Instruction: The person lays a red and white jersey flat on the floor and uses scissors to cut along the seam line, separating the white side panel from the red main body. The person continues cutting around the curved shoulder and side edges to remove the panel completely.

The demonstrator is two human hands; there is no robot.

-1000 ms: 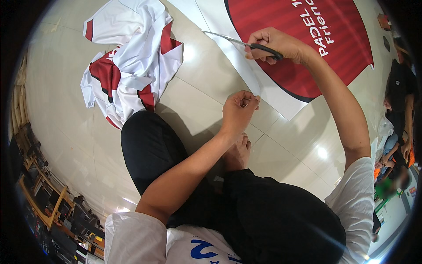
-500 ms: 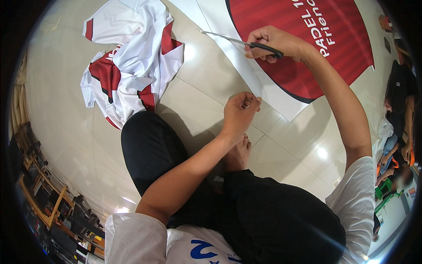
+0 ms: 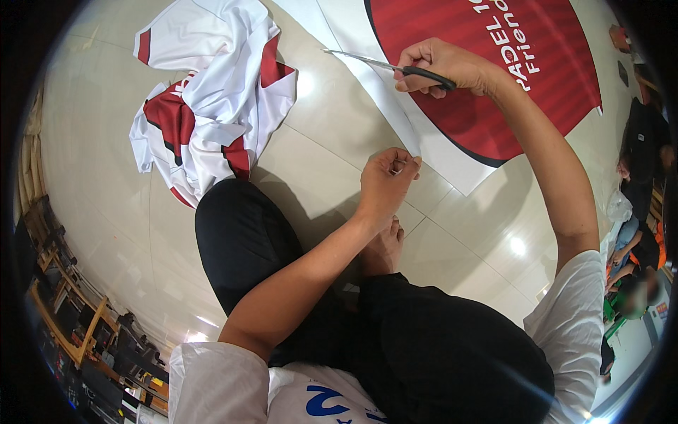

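Note:
A large white sheet (image 3: 462,174) with a red, black-edged printed shape (image 3: 558,85) lies on the floor at the upper right. My left hand (image 3: 387,182) pinches the near end of a narrow white strip (image 3: 392,116) along the sheet's left edge. Farther off, my right hand (image 3: 441,67) grips black-handled scissors (image 3: 427,75) by the handles. Their blades point left across the strip and the white margin. Whether the blades are parted cannot be made out. The sheet's far end runs out of the picture.
A crumpled heap of white and red cloth (image 3: 219,99) lies on the tiled floor (image 3: 318,148) to the left. My bare foot (image 3: 385,247) is just below my left hand. Wooden racks (image 3: 85,325) stand at the far left; other people (image 3: 643,162) are at the right rim.
My hands, the scissors and the strip stay almost exactly in place. At the right rim, the people have shifted slightly.

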